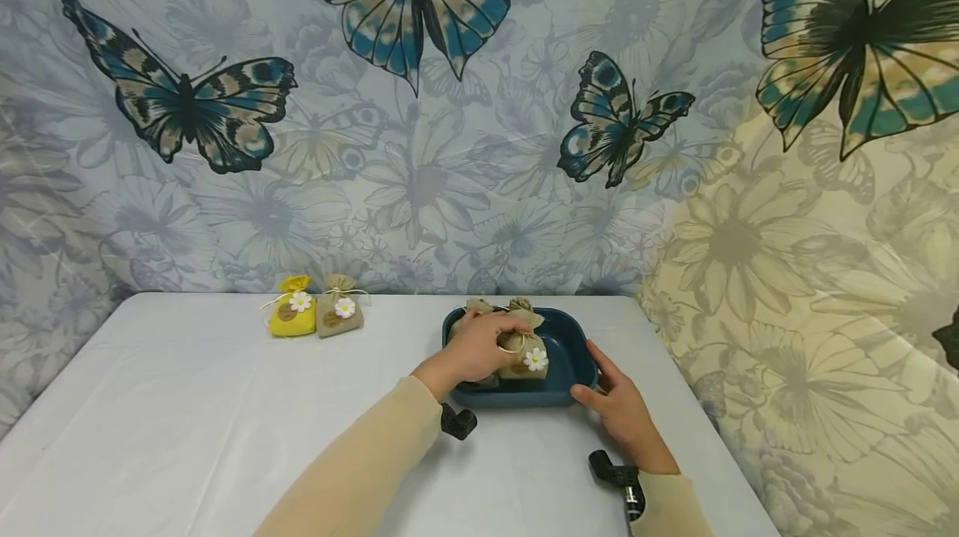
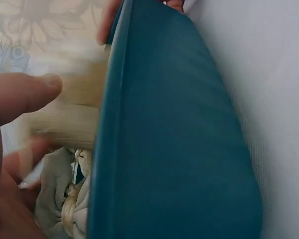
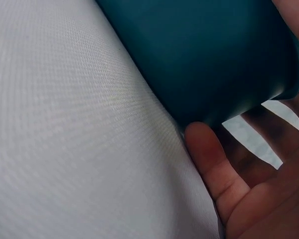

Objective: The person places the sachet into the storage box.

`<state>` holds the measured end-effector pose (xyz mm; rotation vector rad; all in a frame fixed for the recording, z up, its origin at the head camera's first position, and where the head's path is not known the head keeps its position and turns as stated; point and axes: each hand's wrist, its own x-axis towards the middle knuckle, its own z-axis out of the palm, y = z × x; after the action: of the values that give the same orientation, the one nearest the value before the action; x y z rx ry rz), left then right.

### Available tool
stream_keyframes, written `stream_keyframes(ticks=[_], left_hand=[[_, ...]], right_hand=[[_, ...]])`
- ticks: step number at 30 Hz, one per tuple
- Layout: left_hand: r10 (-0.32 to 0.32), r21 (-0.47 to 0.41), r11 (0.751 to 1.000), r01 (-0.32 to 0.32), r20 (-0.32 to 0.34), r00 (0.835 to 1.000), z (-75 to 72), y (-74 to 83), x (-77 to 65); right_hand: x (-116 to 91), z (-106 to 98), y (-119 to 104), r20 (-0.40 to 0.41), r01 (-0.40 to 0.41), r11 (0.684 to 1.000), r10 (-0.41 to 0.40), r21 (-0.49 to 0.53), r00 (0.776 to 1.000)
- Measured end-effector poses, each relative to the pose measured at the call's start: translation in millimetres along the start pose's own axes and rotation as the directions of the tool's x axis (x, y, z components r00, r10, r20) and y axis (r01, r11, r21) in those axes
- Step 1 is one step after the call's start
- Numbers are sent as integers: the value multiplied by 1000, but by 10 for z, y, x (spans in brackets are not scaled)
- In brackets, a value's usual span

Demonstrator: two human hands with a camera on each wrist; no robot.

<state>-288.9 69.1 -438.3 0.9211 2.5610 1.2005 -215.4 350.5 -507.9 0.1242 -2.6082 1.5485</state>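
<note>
A dark teal tray sits on the table, holding several small drawstring pouches at its left side. My left hand reaches over the tray and holds a beige pouch that carries a white flower. In the left wrist view this pouch is blurred, close to the tray's rim, and a greyish pouch with a tied neck lies below it. The left hand partly hides the other pouches. With thumb and fingers around the tray's right end, my right hand grips it; the right wrist view shows the tray wall beside the thumb.
At the back left of the white table stand a yellow pouch and a brown-grey pouch, each with a white flower. A butterfly-patterned cloth hangs behind the table. Black wrist devices show at both sleeves.
</note>
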Motion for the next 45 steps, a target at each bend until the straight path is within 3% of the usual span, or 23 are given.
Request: stream_keyframes(ticks=[5, 12, 16, 24, 33, 45], left_hand=[[-27, 34, 999, 27, 7, 1000, -24, -14, -37], [11, -96, 995, -13, -19, 1000, -100, -29, -97], [-18, -198, 980, 14, -18, 1000, -126, -55, -135], [-44, -261, 965, 29, -53, 998, -207, -96, -234], [-102, -251, 966, 59, -164, 981, -525, -303, -421], [-183, -201, 970, 139, -223, 957, -1023, -788, -827]], right_hand=[[-2, 9, -21, -1, 7, 1000, -7, -13, 1000], [-18, 4, -37, -5, -8, 1000, 7, -24, 1000], [-25, 4, -15, -2, -10, 1000, 10, -27, 1000], [-19, -4, 18, 3, -5, 1000, 5, -16, 1000], [-47, -3, -60, 17, 7, 999, -8, 53, 1000], [-20, 8, -28, 1, -5, 1000, 5, -3, 1000]])
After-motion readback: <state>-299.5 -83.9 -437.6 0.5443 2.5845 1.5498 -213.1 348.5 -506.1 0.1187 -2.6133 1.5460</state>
